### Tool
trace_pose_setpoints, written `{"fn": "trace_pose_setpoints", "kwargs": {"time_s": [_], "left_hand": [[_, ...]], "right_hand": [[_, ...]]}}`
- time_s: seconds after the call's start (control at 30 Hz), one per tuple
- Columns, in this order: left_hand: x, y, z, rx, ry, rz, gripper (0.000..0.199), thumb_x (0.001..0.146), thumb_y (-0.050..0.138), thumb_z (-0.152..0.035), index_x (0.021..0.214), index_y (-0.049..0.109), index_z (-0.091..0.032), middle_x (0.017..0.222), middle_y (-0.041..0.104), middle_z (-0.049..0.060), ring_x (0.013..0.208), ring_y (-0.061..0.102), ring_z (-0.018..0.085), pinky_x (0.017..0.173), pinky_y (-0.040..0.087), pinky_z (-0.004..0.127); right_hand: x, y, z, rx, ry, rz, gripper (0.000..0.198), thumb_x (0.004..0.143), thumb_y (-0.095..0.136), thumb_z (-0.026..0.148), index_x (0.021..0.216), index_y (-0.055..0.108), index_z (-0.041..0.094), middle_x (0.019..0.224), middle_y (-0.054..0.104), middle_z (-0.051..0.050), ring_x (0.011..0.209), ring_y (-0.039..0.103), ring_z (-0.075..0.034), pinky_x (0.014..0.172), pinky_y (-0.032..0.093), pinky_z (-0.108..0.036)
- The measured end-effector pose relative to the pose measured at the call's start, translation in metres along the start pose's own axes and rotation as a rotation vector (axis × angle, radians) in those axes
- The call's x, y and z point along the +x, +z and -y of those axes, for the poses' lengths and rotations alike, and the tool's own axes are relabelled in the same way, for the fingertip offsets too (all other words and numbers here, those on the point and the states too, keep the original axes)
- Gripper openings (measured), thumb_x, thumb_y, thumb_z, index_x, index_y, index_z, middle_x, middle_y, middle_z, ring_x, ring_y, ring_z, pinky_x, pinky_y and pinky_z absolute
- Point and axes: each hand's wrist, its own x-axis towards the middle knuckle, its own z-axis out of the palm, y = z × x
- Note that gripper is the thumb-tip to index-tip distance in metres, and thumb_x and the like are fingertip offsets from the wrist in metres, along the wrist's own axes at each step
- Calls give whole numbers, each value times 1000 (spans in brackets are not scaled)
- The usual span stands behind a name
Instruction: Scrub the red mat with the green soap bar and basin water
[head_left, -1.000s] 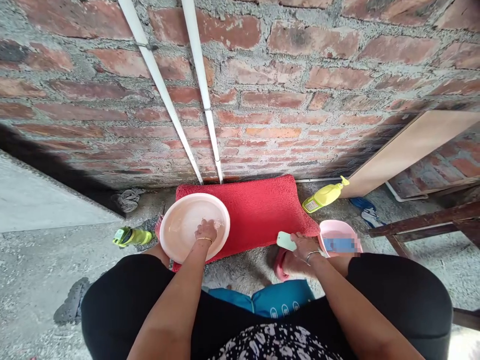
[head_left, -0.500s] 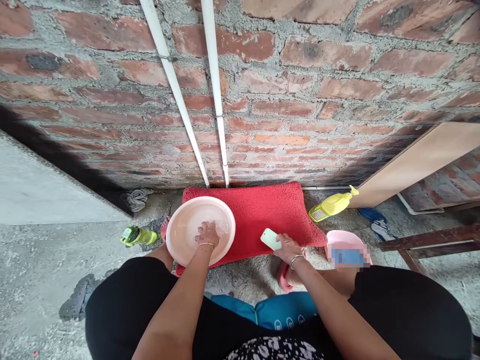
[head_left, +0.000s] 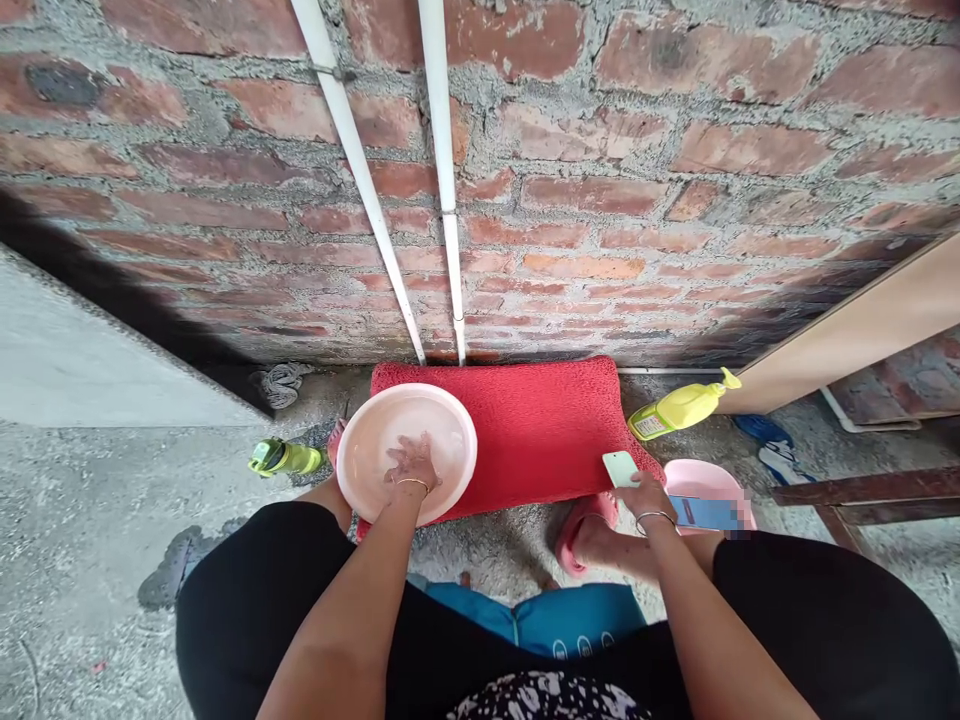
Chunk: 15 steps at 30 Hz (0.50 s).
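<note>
My left hand [head_left: 411,462] is inside the pale pink basin [head_left: 345,482], its fingers spread in or at the surface of clear water. The basin rests on the left end of a red, rough-textured cloth [head_left: 544,430] with a raised pile. At the cloth's lower right corner, my right hand [head_left: 646,494] grips a pale green flat block [head_left: 619,468] with rounded corners and a small dark dot near its far end. I cannot tell what the block is. Just right of that hand stands a small pink tub [head_left: 701,472].
A yellow pump bottle [head_left: 679,408] lies tilted right of the cloth. Across the tub is a bluish, partly blurred flat thing [head_left: 705,513]. A green bottle [head_left: 285,458] is left of the basin. White pipes [head_left: 450,230] run down the brick wall. A wooden frame [head_left: 862,488] stands at right.
My right hand has moved right with the pale green block, from over the cloth toward the pink tub. My left hand stays in the basin. The view has shifted slightly.
</note>
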Motion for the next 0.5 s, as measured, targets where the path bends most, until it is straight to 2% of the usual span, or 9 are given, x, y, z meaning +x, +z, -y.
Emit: {"fn": "trace_pose_setpoints", "kwargs": {"time_s": [0.07, 0.17, 0.23, 0.33, 0.43, 0.5], "left_hand": [[0, 1, 0, 8, 2, -13, 126, 82, 87, -58, 180, 12, -37, 188, 5, 26, 168, 22, 55, 112, 54, 71], [-1, 2, -1, -1, -4, -33, 123, 82, 88, -52, 180, 16, -36, 187, 7, 28, 167, 23, 56, 111, 54, 74], [-2, 2, -1, 1, -9, -32, 119, 85, 87, -46, 180, 17, -35, 187, 6, 28, 167, 21, 56, 111, 54, 73], [-3, 2, 0, 16, -1, -39, 115, 87, 84, -47, 180, 17, -37, 187, 7, 26, 168, 24, 55, 111, 55, 71], [-4, 2, 1, 23, -5, -47, 116, 86, 85, -50, 180, 17, -37, 187, 12, 26, 167, 26, 54, 111, 55, 72], [-4, 2, 1, 16, -9, -52, 116, 86, 85, -48, 180, 19, -35, 187, 13, 26, 167, 25, 55, 111, 56, 72]], "right_hand": [[-8, 8, 15, 65, -50, -18, 42, 86, 77, 35, 123, 65, 18, 130, 71, -17, 117, 72, -31, 93, 55, -37], [-31, 32, 59, 105, -297, 14, 43, 86, 75, 31, 127, 66, 20, 135, 67, -13, 123, 69, -28, 102, 52, -34], [-47, 51, 91, 41, -469, 91, 45, 84, 77, 26, 127, 66, 24, 134, 67, -9, 123, 67, -27, 104, 50, -35], [-64, 71, 131, -94, -636, 183, 47, 82, 80, 22, 127, 68, 26, 134, 68, -6, 122, 65, -26, 105, 46, -34], [-65, 75, 143, -141, -703, 203, 50, 81, 80, 16, 128, 69, 25, 135, 69, -6, 119, 64, -25, 104, 44, -32], [-54, 67, 129, -128, -661, 182, 50, 80, 79, 14, 128, 69, 24, 133, 70, -8, 118, 64, -26, 102, 44, -33]]}}
